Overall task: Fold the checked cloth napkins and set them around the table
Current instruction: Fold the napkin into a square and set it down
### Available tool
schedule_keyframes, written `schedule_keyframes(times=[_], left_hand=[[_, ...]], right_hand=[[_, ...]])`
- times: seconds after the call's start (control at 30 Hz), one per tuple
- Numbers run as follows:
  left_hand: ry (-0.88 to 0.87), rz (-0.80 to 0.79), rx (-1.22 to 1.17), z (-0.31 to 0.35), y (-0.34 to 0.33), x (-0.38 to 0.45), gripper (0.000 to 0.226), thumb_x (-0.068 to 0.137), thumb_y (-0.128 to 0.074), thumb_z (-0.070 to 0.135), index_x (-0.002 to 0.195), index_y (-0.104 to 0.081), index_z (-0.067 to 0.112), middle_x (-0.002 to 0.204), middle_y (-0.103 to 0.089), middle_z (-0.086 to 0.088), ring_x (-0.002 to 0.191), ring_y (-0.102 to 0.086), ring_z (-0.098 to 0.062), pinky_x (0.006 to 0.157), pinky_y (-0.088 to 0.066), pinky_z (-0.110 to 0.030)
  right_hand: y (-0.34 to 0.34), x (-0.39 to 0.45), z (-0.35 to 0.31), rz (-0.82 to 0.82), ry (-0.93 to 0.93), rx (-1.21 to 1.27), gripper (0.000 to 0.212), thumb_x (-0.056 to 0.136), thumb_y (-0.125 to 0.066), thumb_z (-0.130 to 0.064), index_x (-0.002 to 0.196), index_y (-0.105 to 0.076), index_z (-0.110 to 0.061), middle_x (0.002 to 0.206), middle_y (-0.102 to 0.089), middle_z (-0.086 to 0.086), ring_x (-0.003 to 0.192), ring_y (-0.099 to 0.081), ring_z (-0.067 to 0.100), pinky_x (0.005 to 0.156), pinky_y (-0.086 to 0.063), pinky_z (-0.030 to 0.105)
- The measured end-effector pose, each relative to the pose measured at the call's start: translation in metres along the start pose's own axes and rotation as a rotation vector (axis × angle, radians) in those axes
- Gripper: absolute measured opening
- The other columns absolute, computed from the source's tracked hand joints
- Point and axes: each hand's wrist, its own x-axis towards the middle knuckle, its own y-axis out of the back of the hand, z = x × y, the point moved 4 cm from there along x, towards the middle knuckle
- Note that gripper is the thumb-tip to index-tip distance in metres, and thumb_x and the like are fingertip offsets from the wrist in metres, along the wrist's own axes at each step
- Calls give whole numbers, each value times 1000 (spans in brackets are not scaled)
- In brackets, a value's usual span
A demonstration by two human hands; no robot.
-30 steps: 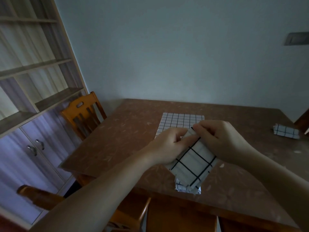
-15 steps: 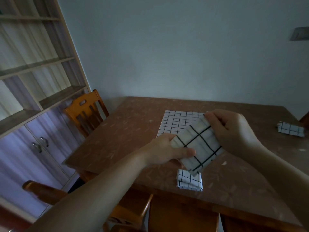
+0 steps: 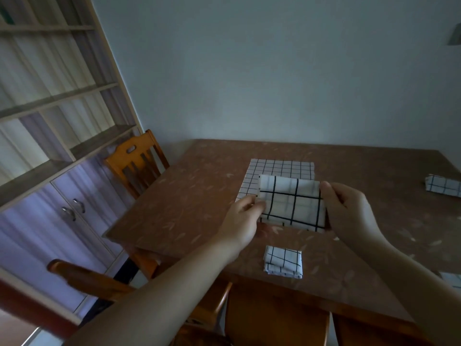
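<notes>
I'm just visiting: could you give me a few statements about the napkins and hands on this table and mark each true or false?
1. Both hands hold one folded napkin above the table. True.
2. The left hand is resting flat on the table. False: it pinches the held napkin's left edge.
3. A small folded napkin lies near the table's front edge. True.
4. The chair has a napkin draped on it. False: none is on it.
5. The right hand grips the held napkin's right side. True.

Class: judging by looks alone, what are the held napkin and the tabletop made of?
Held napkin: seemingly soft woven cloth, matte, white with black checks; its folded edges sag slightly. Tabletop: hard, smooth, brown with a pale leaf pattern and faint sheen; possibly laminate or a plastic cover.
</notes>
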Motion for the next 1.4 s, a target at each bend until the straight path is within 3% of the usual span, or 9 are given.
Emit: schedule_keyframes(times=[0.3,0.47,0.6,0.7,0.83,0.97,1.07,1.2,1.4], left_hand=[[-38,144,0,-15,25,12,12,94,-63,20,100,-71,13,89,-71,-1,62,-67,1,57,-48,-9],[-64,159,95,-38,77,5,31,90,-69,26,117,-59,37,87,-73,2,81,-71,-6,72,-53,-15],[-71,-60,106,-59,136,-9,30,87,-72,26,107,-64,46,99,-73,-2,94,-70,-16,86,-57,-36],[-80,-146,116,-69,185,-21,15,87,-72,14,96,-73,26,76,-72,6,76,-70,-12,78,-59,-31],[-139,-13,89,-82,244,-19,16,84,-75,11,94,-73,24,71,-69,7,70,-69,-9,65,-54,-20],[-122,-64,100,-104,280,-16,16,84,-76,15,93,-72,27,69,-68,11,72,-70,-13,69,-59,-33],[-12,-91,57,-115,305,-5,20,88,-72,26,107,-66,32,93,-67,4,85,-71,-24,75,-61,-42],[187,-11,-52,-133,340,26,36,89,-71,25,119,-56,36,115,-61,-4,87,-71,-20,74,-61,-34],[272,134,58,-165,371,79,27,79,-79,25,91,-61,41,112,-65,-3,96,-66,-25,83,-58,-46]], right_hand=[[-32,-30,22,-338,-416,412,37,85,-65,-34,94,-67,1,84,-71,24,68,-65,27,66,-54,39],[-78,-41,13,-368,-443,287,21,91,-64,-18,92,-67,2,63,-68,4,56,-62,14,60,-55,27],[-135,-49,-3,-357,-577,358,25,92,-61,-17,96,-63,8,71,-62,11,59,-58,17,58,-50,28],[-190,-57,-23,-288,-702,567,26,91,-63,-29,94,-67,-3,78,-67,10,65,-65,16,58,-54,29],[-275,-69,-58,-367,-640,617,28,88,-54,-56,100,-64,-33,117,-65,-1,95,-61,-13,95,-51,33],[-325,-79,-76,-258,-689,566,15,93,-55,1,101,-65,-8,90,-72,7,70,-72,9,58,-57,25],[-342,-70,-74,-230,-675,466,24,90,-55,3,110,-65,-7,101,-73,11,85,-73,26,70,-59,41],[-364,-52,-71,-268,-658,343,25,91,-51,4,109,-64,-9,101,-71,9,88,-71,23,63,-58,32],[-409,-23,-47,-383,-721,350,18,94,-60,-14,110,-66,-10,99,-73,9,82,-72,20,61,-55,28]])
